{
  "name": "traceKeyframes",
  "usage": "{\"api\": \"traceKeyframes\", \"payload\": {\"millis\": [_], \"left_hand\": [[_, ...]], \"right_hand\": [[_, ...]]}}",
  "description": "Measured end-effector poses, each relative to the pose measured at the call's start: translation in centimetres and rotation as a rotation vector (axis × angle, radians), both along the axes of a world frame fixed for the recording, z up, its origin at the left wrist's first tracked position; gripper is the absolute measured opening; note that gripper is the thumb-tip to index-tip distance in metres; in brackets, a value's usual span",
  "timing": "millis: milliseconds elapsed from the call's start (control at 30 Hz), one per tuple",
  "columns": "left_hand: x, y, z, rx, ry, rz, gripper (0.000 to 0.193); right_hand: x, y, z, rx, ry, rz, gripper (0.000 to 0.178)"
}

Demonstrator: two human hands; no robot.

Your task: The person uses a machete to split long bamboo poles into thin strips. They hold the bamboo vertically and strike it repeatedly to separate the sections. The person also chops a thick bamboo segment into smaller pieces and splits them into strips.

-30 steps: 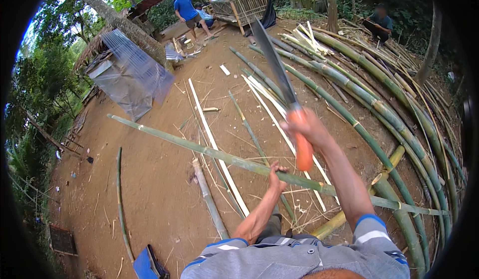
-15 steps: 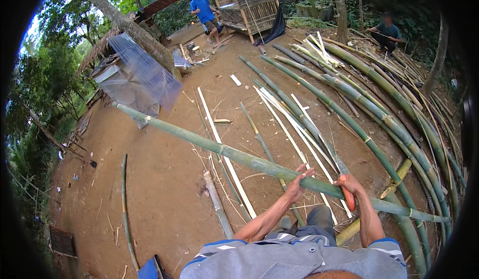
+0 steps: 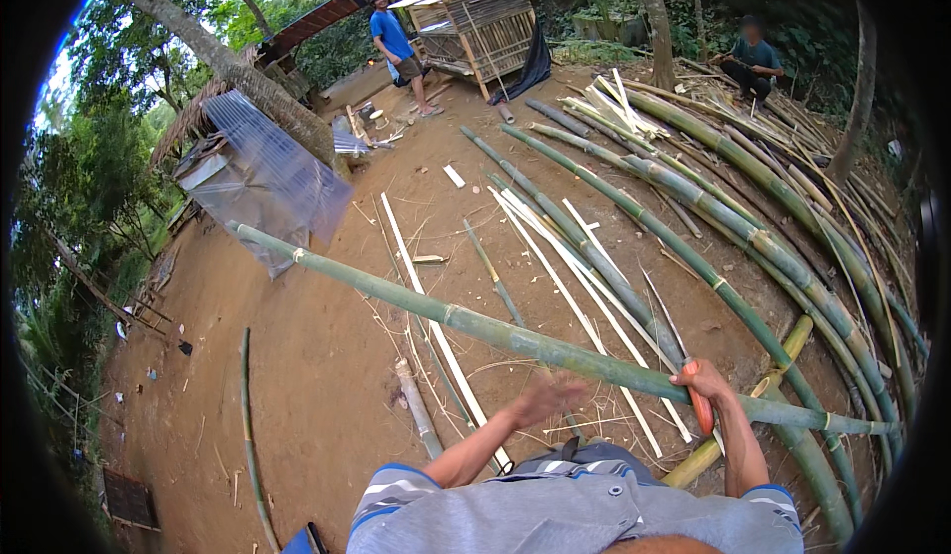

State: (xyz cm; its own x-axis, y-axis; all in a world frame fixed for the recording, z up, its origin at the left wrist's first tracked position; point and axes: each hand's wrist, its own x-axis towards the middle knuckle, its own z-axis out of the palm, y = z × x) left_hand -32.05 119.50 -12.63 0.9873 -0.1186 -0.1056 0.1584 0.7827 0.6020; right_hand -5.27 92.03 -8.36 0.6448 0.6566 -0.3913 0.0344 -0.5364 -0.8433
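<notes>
A long green bamboo pole (image 3: 515, 334) slants across in front of me, from the far left down to the near right. My right hand (image 3: 707, 380) is closed around the orange-red handle (image 3: 699, 411) of a machete and rests against the pole. The machete's narrow blade (image 3: 662, 302) points away beyond the pole. My left hand (image 3: 547, 400) is off the pole, just on its near side, blurred by motion, with its fingers stretched out and nothing seen in them.
Pale split bamboo strips (image 3: 555, 257) lie beyond the pole. Many bamboo poles (image 3: 733, 198) are heaped at the right. One person in blue (image 3: 392, 35) stands by a slatted bamboo hutch (image 3: 481, 37); another (image 3: 755, 59) sits far right. A plastic sheet (image 3: 263, 158) leans at the left.
My left hand has let go of the bamboo pole and moved left and nearer to me. My right hand stays on the machete. The far person in blue now stands upright.
</notes>
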Motion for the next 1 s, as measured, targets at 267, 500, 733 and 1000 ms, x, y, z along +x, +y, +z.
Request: {"api": "traceKeyframes", "payload": {"millis": [267, 500, 733, 1000], "left_hand": [[0.0, 14.5, 8.5, -0.212, -0.148, 1.143, 0.082], [3.4, 19.9, 8.1, -0.275, 0.034, 1.228, 0.033], [8.3, 26.0, 8.1, -0.222, -0.051, 1.166, 0.031], [10.9, 35.4, 6.5, -0.335, -0.046, 1.024, 0.031]], "right_hand": [[0.6, -0.2, 1.8, -0.034, -0.02, -0.029, 0.03], [0.8, 1.5, 2.4, -0.078, -0.11, -0.092, 0.039], [-2.6, 6.9, 5.7, -0.071, -0.633, -0.479, 0.032], [-7.4, 21.4, 7.6, 0.352, 0.06, -0.701, 0.025]]}}
